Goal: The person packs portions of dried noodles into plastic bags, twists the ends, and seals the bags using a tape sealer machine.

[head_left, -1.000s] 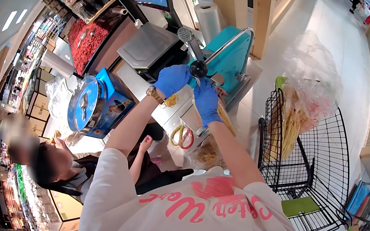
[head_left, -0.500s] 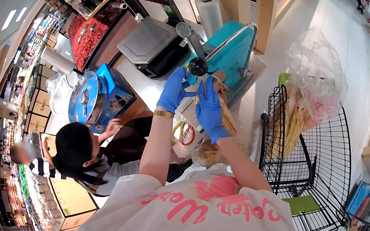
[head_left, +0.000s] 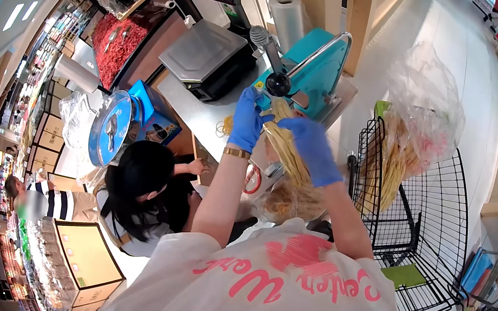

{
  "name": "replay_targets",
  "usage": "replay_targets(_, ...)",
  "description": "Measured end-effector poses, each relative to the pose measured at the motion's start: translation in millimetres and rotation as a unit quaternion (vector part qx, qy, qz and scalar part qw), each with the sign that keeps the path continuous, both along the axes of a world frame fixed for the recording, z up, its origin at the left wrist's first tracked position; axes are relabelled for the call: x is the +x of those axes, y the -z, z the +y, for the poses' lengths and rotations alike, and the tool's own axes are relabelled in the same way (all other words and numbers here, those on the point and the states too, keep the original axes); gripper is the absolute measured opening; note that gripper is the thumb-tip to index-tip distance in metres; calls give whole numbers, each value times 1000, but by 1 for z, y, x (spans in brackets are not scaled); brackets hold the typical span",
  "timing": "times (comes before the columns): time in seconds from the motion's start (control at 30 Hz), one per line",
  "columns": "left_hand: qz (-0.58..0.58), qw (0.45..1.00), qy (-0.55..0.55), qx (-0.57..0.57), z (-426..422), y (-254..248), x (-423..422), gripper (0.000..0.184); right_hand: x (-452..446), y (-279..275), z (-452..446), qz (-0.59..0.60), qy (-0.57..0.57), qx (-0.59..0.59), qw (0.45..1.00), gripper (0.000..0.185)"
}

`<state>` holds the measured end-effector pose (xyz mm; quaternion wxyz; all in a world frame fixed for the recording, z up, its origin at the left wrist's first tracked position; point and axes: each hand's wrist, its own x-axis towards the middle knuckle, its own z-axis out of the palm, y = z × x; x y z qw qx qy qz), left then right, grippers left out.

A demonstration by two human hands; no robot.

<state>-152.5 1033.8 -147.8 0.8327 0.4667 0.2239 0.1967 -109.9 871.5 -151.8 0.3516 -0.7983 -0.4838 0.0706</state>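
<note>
My left hand [head_left: 246, 120], in a blue glove, is up against the front of a teal machine [head_left: 315, 66] with a black ball knob [head_left: 278, 84]. Its fingers are bent at the upper left end of a bundle of pale yellow dried sticks [head_left: 290, 155] in clear plastic, and the thumb points across to it. The gloved right hand [head_left: 316, 152] is smeared by motion and overlaps the bundle's right side; its grip is hidden. Below the bundle lies a clear bag of more yellowish food [head_left: 293, 201]. Beside that is a red tape roll [head_left: 253, 178].
A metal-topped scale [head_left: 205, 51] stands left of the machine, with a plastic film roll [head_left: 288, 21] behind. To the right is a black wire cart [head_left: 427, 200] holding a bag of long yellow sticks [head_left: 392, 169]. Another person [head_left: 140, 181] is close on the left, near a blue-dished scale [head_left: 111, 130].
The yellow bundle now shows between my hands, at the machine's front. My right hand has moved right and down. The person on the left has shifted nearer, head lowered.
</note>
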Motion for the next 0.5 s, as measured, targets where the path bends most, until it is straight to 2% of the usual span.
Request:
replay_targets(0.03, -2, 1000, -1, 0, -4, -4, 1, 22, 1, -32, -6, 306, 34, 234, 922, 32)
replay_targets(0.07, -8, 1000, -15, 9, -7, -5, 1, 22, 1, -62, -12, 567, 65, 429, 701, 27)
replay_targets(0.1, -15, 999, -28, 19, -8, -5, 1, 21, 4, -92, -12, 568, 66, 427, 701, 27)
replay_targets(0.17, -14, 1000, -15, 22, 1, 5, 0, 21, 9, -137, 3, 662, -10, 400, 634, 23)
replay_targets(0.2, -11, 1000, 3, 14, 5, 4, 2, 20, 5, -132, 15, 661, -12, 400, 635, 23)
replay_targets(0.27, -8, 1000, 22, 7, 12, 9, 3, 19, 0, -101, 45, 583, 15, 395, 709, 22)
replay_targets(0.33, -110, 982, 55, -144, 17, 18, 0, 19, -41, -48, 56, 338, 5, 460, 821, 15)
replay_targets(0.37, -111, 982, 55, -143, 16, 12, -4, 19, -70, -31, 57, 547, 63, 350, 758, 12)
replay_targets(0.4, -50, 994, 62, -77, 13, 0, -10, 22, -92, -13, 55, 605, 113, 296, 730, 12)
replay_targets(0.43, 12, 998, 67, -11, 13, -7, -13, 24, -103, -2, 52, 591, 106, 281, 749, 9)
replay_targets(0.5, 3, 995, 96, -4, 21, -8, -16, 25, -111, 14, 52, 599, 112, 239, 756, 11)
